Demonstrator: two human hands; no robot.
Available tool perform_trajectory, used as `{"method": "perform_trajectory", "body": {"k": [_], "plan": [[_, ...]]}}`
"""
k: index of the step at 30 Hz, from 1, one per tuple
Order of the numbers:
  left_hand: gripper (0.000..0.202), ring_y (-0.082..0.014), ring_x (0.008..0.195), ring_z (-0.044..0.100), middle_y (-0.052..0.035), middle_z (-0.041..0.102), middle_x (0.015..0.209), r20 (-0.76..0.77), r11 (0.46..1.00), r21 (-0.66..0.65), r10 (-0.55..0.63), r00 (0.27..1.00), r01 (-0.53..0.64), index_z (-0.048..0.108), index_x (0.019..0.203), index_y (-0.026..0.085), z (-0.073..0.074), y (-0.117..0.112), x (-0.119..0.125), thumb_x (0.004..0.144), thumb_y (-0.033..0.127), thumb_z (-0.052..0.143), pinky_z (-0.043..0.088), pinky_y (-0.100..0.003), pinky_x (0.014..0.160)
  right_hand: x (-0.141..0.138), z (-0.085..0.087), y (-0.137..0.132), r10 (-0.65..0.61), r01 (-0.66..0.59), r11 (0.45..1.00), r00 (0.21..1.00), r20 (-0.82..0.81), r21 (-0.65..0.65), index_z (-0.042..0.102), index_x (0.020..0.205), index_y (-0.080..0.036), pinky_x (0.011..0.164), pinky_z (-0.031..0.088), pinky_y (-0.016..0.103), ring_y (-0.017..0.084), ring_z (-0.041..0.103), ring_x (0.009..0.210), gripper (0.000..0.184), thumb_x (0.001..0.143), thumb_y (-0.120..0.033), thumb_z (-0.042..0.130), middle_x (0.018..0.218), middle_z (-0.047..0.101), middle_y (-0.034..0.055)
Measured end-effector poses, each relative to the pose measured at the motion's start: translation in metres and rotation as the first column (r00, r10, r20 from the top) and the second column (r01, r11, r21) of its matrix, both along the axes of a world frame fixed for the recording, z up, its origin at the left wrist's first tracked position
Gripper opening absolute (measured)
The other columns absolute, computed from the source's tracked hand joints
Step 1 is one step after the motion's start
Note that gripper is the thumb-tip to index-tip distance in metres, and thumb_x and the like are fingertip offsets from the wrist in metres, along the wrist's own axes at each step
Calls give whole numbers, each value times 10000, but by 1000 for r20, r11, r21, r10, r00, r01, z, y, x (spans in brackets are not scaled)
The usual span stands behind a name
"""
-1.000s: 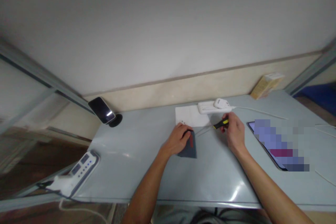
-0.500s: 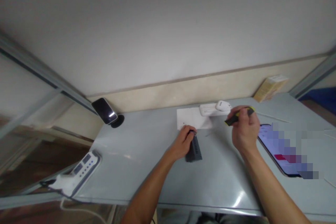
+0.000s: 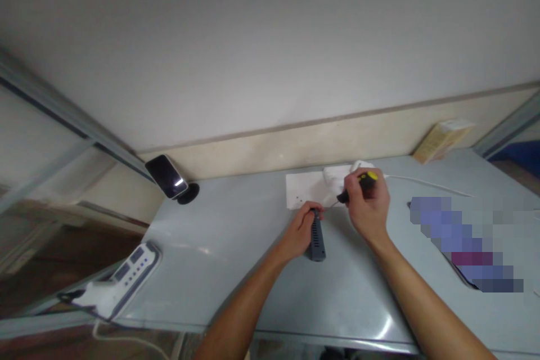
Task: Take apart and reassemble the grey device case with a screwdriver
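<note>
My left hand (image 3: 297, 236) is wrapped round the upper end of a narrow dark grey case (image 3: 318, 246) with a row of slots along it. The case's lower end points toward me over the table. In my right hand (image 3: 371, 214) is a screwdriver (image 3: 368, 181) with a yellow and black handle. Its thin shaft slants down-left, the tip close to the left fingertips and the top end of the case. Whether the tip touches anything cannot be made out. Behind both hands lies a white sheet (image 3: 304, 185) with a few tiny dark bits on it.
A white adapter (image 3: 361, 166) with a cable stands behind my right hand. A phone (image 3: 464, 247), partly blurred out, lies at the right. A yellowish box (image 3: 441, 140) leans at the back. At left are a phone on a stand (image 3: 166, 176) and a white power strip (image 3: 130, 278).
My right hand has moved left and brought the screwdriver down beside my left hand. The case has been turned, so its slotted side now faces more upward.
</note>
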State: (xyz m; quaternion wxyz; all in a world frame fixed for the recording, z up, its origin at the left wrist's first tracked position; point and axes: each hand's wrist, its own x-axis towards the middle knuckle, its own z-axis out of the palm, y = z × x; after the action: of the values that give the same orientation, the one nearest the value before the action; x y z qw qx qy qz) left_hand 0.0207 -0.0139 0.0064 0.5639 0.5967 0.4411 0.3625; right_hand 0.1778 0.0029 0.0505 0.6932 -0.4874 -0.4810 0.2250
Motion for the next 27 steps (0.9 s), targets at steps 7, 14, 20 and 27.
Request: {"method": "perform_trajectory", "body": {"k": [7, 14, 20, 27], "plan": [[228, -137, 759, 494, -18, 564, 922, 39, 1000, -7, 6, 999, -5, 537, 1079, 198, -1, -1, 3, 984, 251, 336, 444, -239, 710, 4, 0, 3, -69, 68, 997, 997, 32, 35, 562, 898, -220, 569, 429, 256, 128, 501, 649, 195, 890, -388, 660, 766, 532, -16], [208, -129, 713, 465, -8, 559, 896, 40, 1000, -15, 6, 999, -5, 529, 1027, 208, -2, -2, 6, 982, 282, 340, 427, -227, 663, 3, 9, -2, -9, 7, 1000, 996, 91, 29, 572, 880, -229, 561, 447, 271, 121, 490, 610, 203, 873, -405, 673, 792, 557, -6], [206, -118, 671, 449, 10, 535, 864, 28, 1000, -19, -13, 1000, 14, 517, 996, 218, -5, -1, 5, 991, 334, 347, 411, -219, 631, 2, 14, -3, 5, -9, 999, 993, 115, 41, 611, 906, -231, 619, 492, 274, 144, 536, 700, 191, 860, -400, 688, 822, 567, 8], [167, -110, 631, 409, 29, 469, 792, 40, 998, -60, -16, 999, 18, 487, 959, 217, 7, -2, 7, 991, 317, 358, 398, -206, 599, 8, 31, 10, 426, -426, 905, 905, 3, 2, 614, 1249, -289, 708, 537, 351, 178, 595, 740, 504, 799, -456, 769, 838, 611, 4]]}}
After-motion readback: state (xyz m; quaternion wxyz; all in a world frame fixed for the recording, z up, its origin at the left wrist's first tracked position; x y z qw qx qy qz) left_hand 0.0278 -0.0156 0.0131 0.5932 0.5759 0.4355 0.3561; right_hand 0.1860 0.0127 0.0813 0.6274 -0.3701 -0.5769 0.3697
